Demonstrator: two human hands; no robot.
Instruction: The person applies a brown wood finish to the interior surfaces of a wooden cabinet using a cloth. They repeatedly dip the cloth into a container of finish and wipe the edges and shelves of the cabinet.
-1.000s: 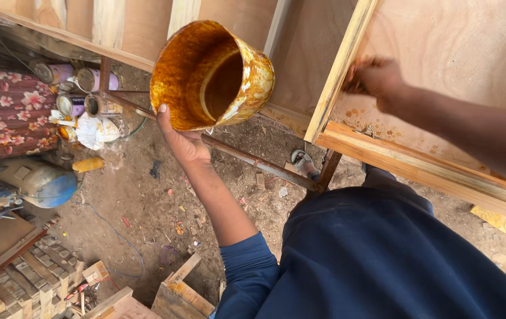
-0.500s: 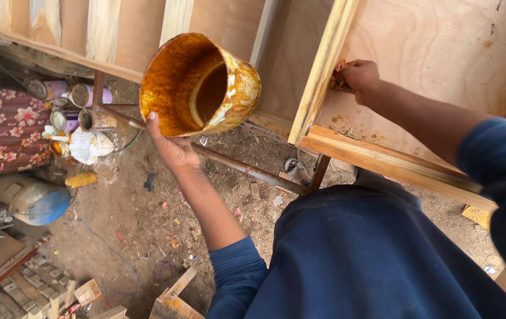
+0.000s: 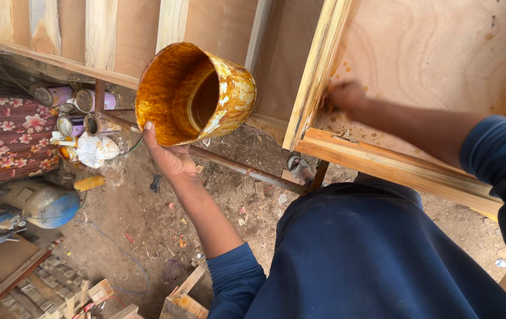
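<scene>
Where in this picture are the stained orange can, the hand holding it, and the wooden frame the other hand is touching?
stained can (image 3: 229, 88): head view, on its outer side wall.
left hand (image 3: 170, 156): head view, on the palm under the can.
wooden frame (image 3: 383, 162): head view, on its lower rail.
right hand (image 3: 342, 97): head view, blurred, on its back.

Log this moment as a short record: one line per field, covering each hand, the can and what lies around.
left hand: left hand holds the stained can from below, tilted on its side, mouth toward the camera
can: yellow-brown coating inside and out; contents hard to tell
right hand: right hand rests on the plywood panel near the wooden frame; blurred, what it grips cannot be told
ground: dirt floor with scraps
nearby: small tins, floral cloth, blue machine, metal bar
</scene>
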